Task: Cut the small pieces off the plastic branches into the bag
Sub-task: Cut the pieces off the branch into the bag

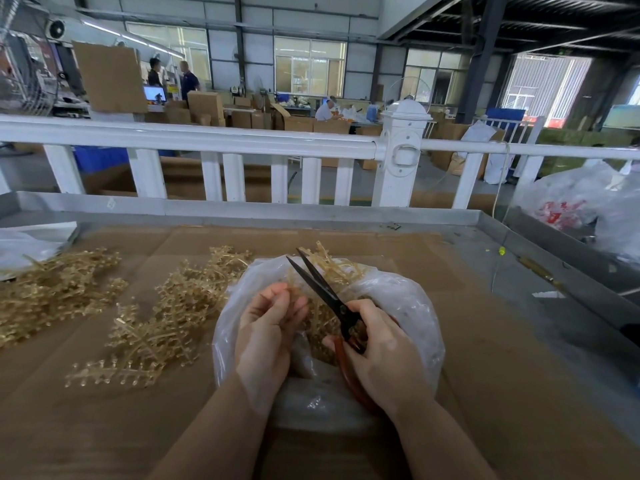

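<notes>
Clear bag (408,306) holds branches (332,268); left hand (266,327) pinches one, right hand (384,355) grips scissors (325,292).

A metal-edged table (519,233) lined with flattened cardboard (467,341) carries everything. Directly under the hands' grip sits the clear plastic bag (408,299). Left of the grip lie loose golden plastic branches (166,317), and farther left a second heap (52,292), partly on a sheet of clear plastic (31,240). Far right of the grip, a bulging plastic sack (588,199) rests at the table's edge.
</notes>
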Demonstrator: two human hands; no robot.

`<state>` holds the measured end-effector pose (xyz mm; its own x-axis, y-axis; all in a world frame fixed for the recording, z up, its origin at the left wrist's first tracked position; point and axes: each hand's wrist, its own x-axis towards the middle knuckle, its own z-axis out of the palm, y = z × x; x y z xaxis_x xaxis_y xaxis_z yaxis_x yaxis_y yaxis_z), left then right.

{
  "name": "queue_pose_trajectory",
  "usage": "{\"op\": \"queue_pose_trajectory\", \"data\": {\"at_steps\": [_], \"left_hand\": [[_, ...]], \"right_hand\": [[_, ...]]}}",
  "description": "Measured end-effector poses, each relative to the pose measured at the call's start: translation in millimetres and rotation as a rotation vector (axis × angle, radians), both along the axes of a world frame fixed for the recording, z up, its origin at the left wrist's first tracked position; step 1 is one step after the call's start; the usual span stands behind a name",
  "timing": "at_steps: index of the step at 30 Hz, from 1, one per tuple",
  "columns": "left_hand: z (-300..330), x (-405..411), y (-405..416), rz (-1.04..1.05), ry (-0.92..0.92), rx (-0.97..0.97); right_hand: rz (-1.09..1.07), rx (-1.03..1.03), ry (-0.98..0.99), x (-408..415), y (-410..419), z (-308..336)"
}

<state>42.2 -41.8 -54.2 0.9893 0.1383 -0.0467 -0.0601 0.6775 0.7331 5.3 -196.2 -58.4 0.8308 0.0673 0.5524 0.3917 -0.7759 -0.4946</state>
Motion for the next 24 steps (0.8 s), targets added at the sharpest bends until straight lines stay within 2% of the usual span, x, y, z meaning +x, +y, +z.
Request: {"op": "queue_pose_trajectory", "data": {"at_steps": [10, 24], "left_hand": [[5.1, -2.4, -3.0, -0.086, -0.059, 0.037], [2.6, 0.6, -3.4, 0.042, -0.023, -0.012]], "right_hand": [[0.017, 0.023, -0.004, -1.0, -0.9, 1.1], [0.015, -0.019, 0.059, 4.1, -2.1, -2.7]]}}
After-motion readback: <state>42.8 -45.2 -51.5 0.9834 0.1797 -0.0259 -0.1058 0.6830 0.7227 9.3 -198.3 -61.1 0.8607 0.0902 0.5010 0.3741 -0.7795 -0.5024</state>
